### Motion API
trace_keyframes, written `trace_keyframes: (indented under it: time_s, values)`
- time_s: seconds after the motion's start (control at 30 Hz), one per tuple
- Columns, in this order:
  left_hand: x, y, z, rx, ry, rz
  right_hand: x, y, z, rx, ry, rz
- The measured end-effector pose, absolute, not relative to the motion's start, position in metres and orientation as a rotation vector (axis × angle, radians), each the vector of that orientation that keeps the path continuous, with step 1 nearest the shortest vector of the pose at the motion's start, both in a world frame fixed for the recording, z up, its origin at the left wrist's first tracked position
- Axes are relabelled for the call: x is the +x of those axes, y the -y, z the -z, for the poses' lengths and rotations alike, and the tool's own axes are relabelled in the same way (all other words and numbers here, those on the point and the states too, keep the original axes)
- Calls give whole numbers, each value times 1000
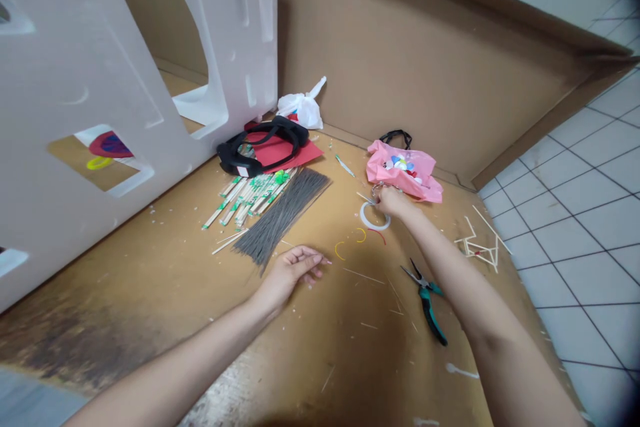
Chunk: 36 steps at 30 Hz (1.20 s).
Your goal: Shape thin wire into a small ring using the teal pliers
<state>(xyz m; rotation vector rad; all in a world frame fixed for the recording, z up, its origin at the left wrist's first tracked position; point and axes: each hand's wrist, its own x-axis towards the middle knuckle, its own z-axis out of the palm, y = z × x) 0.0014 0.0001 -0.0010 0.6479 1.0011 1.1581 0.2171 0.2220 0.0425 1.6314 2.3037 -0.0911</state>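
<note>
The right hand [393, 201] is just below a pink plastic bag [404, 171], its fingers [384, 193] closed around a small metal ring [375, 191] whose exact shape they partly hide, with a white plastic ring [363, 219] touching the hand beneath. The bag's contents cannot be seen. Well left of the bag, the left hand [290, 275] rests on the table [150, 267], its fingers [313, 257] loosely curled and holding nothing, just beside a bundle of thin grey wires [280, 213] and near wooden chopsticks [250, 197] in green-printed wrappers. Also left of the bag, a black strap [263, 145] lies on red paper [300, 150], and behind them a knotted white plastic bag [301, 107] hides whatever it holds. Green-handled pliers [431, 313] lie below the pink bag. Further left, a white foam block [100, 80] blocks the view; a red and yellow shape [111, 145] behind its cutout is hard to make out.
</note>
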Motion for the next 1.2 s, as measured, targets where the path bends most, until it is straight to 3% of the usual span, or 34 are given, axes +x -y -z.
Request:
trace_keyframes:
  time_s: [0.83,1.2]
  values:
    - [1,-1,8,670,-967,-1175,248,-189,-20,1556,-2499,-118]
    - [1,-1,8,661,-981,-1167,244,-195,-11,1706,-2565,146]
